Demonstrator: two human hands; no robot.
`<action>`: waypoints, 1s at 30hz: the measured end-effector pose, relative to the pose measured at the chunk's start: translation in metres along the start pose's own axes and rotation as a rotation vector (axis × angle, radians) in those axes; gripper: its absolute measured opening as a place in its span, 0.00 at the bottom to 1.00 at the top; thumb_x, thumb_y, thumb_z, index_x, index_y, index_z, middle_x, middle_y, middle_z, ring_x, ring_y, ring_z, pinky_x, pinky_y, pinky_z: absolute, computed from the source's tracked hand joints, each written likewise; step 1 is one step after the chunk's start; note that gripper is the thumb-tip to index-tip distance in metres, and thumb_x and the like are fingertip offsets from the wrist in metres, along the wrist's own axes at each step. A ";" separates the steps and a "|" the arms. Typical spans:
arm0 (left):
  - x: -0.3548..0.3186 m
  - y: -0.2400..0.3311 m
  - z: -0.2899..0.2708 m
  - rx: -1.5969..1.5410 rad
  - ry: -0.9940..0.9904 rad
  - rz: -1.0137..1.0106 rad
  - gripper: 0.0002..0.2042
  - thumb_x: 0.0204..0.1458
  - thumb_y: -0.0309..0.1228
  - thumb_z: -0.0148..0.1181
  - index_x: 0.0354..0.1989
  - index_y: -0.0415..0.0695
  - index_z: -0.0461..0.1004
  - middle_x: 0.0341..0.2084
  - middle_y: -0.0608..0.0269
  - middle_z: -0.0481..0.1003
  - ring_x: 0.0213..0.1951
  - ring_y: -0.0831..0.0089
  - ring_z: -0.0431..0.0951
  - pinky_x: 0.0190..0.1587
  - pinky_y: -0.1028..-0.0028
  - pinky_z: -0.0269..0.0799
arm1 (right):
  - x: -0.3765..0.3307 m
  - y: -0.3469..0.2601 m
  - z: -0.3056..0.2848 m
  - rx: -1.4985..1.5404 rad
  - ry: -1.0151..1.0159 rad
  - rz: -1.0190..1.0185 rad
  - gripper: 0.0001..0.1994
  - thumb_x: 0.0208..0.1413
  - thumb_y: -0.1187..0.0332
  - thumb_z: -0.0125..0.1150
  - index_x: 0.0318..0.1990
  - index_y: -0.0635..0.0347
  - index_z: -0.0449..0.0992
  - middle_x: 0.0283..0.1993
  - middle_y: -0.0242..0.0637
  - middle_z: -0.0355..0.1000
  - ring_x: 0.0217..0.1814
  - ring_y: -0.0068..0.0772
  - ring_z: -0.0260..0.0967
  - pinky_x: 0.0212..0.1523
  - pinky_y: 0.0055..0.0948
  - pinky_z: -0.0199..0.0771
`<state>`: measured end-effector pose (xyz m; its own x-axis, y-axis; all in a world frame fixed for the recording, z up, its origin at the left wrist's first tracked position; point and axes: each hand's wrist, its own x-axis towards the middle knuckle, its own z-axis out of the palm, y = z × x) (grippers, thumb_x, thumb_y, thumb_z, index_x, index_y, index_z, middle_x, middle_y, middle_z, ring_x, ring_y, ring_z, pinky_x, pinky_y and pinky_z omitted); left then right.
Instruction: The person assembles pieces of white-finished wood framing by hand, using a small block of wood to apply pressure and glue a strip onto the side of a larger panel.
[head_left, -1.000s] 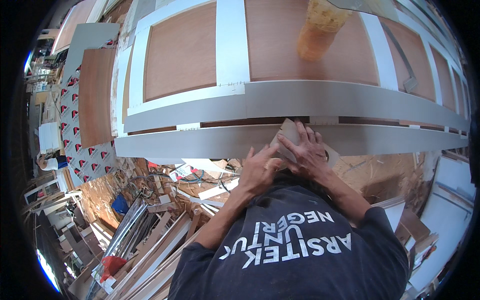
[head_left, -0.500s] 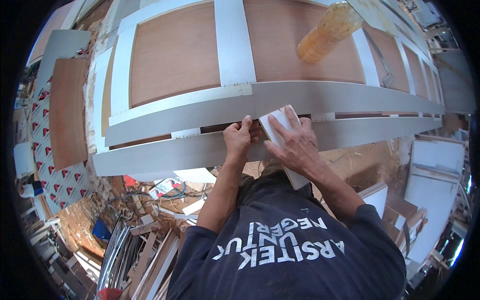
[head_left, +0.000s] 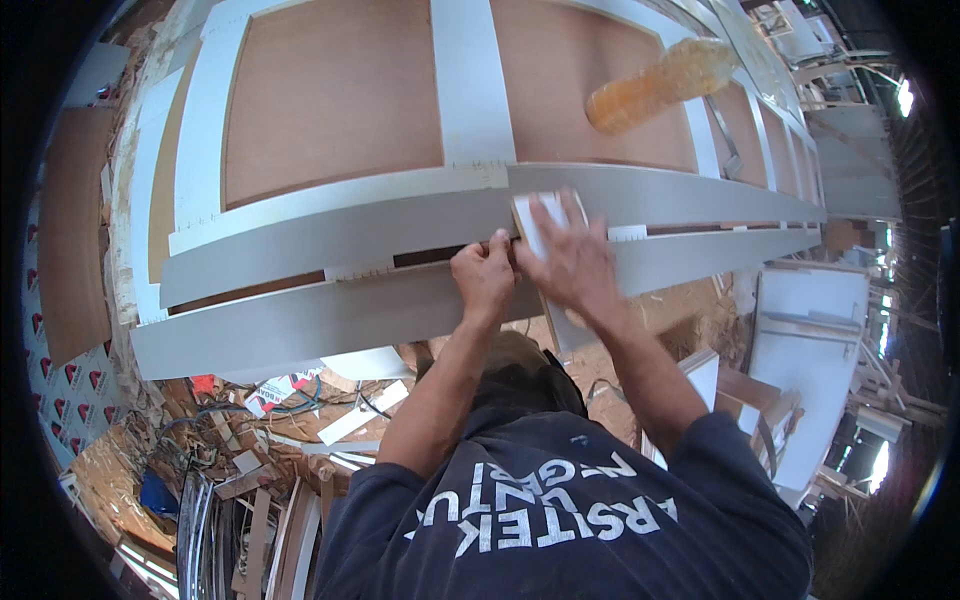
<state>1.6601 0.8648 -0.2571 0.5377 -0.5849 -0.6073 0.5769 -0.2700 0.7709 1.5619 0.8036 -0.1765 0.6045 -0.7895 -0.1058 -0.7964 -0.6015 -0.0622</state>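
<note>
A long wooden panel frame (head_left: 475, 80) with brown inset boards lies in front of me. Along its near side run two grey-faced strips (head_left: 250, 330) with a narrow dark gap between them. My left hand (head_left: 485, 278) is closed at that gap, thumb up and fingers curled; whatever it pinches is hidden. Beside it, my right hand (head_left: 572, 262) is blurred, its fingers over a white board offcut (head_left: 535, 215) with a brown edge. The offcut stands across the strips, its lower end reaching toward my lap.
A clear plastic bottle (head_left: 650, 88) of yellow-orange contents lies on the panel, with a metal tool (head_left: 728, 150) farther right. Wood scraps (head_left: 265, 530) and long strips crowd the lower left. White boards (head_left: 810, 350) lean at the right, and a brown sheet (head_left: 75, 230) is far left.
The view has shifted, so the panel sits farther left. My right hand and the offcut have moved slightly up and left, the hand now blurred. My left hand stays at the gap.
</note>
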 end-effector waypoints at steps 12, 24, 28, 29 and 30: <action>-0.009 0.003 0.002 -0.040 -0.034 -0.008 0.16 0.64 0.33 0.63 0.26 0.33 0.80 0.20 0.61 0.80 0.20 0.78 0.76 0.24 0.73 0.72 | 0.005 0.003 -0.004 0.000 -0.037 0.006 0.33 0.58 0.47 0.59 0.69 0.50 0.67 0.73 0.58 0.57 0.61 0.78 0.63 0.60 0.62 0.73; -0.021 -0.005 -0.028 -0.484 0.053 -0.130 0.18 0.69 0.42 0.55 0.41 0.37 0.78 0.35 0.59 0.82 0.28 0.73 0.81 0.29 0.75 0.75 | 0.041 0.034 -0.027 -0.081 -0.153 -0.655 0.31 0.53 0.50 0.67 0.67 0.37 0.73 0.76 0.50 0.59 0.66 0.63 0.63 0.65 0.55 0.68; -0.039 -0.007 -0.072 -0.499 0.103 0.006 0.19 0.71 0.43 0.51 0.52 0.37 0.76 0.45 0.59 0.81 0.35 0.73 0.83 0.34 0.75 0.78 | 0.055 0.004 -0.025 -0.161 -0.239 -0.906 0.31 0.52 0.52 0.66 0.67 0.32 0.72 0.78 0.47 0.55 0.69 0.62 0.57 0.64 0.62 0.64; -0.045 -0.003 -0.080 -0.485 0.164 0.040 0.19 0.71 0.42 0.51 0.53 0.36 0.75 0.45 0.58 0.81 0.36 0.72 0.83 0.36 0.74 0.78 | 0.062 -0.009 -0.026 -0.172 -0.255 -0.942 0.31 0.52 0.52 0.66 0.67 0.32 0.72 0.78 0.47 0.55 0.69 0.62 0.57 0.64 0.61 0.64; -0.053 0.001 -0.090 -0.469 0.225 0.071 0.19 0.71 0.42 0.50 0.54 0.35 0.74 0.45 0.57 0.81 0.37 0.71 0.83 0.38 0.73 0.79 | 0.069 -0.024 -0.025 -0.181 -0.271 -0.977 0.31 0.52 0.53 0.66 0.67 0.32 0.71 0.78 0.47 0.55 0.70 0.62 0.56 0.64 0.60 0.64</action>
<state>1.6874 0.9639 -0.2415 0.6746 -0.3963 -0.6228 0.7198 0.1659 0.6741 1.6228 0.7601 -0.1575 0.9455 0.0944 -0.3115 0.0685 -0.9933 -0.0929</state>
